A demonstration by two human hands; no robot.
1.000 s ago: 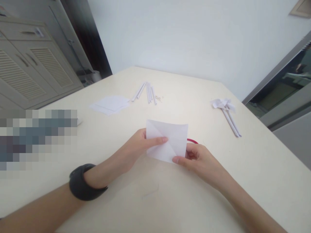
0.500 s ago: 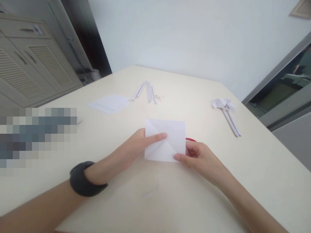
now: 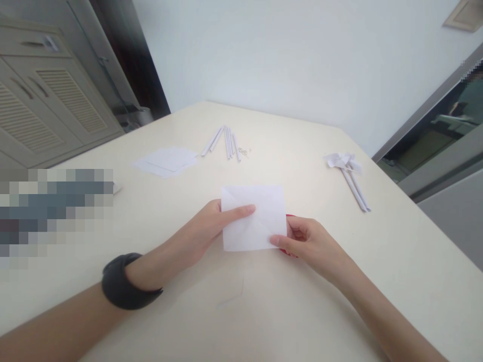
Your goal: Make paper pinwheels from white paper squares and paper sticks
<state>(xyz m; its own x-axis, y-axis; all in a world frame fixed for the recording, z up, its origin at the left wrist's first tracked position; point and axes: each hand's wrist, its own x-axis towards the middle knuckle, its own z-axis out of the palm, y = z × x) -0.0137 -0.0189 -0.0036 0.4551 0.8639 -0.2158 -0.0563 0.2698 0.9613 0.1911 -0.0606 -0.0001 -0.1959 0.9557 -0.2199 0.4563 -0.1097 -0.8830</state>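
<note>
A white square sheet of paper (image 3: 260, 226) with faint diagonal creases is held up above the table between both hands. My left hand (image 3: 213, 223) grips it from the left side, thumb stretched over its front and the other fingers hidden behind. At the lower right corner, my right hand (image 3: 307, 239) pinches the sheet with the thumb in front. Parts of a red object (image 3: 291, 253) show behind the right-hand fingers and the sheet's edge; its kind is mostly hidden.
Several rolled paper sticks (image 3: 229, 143) lie at the back beside some rubber bands (image 3: 243, 151). Flat white sheets (image 3: 166, 162) rest at left. Paper pieces with two rolled stems (image 3: 354, 186) lie at right. A thin paper strip (image 3: 231, 300) is on the table (image 3: 302, 311) in front.
The paper has turned slightly in my hands, and its creases look fainter. Less red shows above my right hand and more below it. The whole view has shifted a little.
</note>
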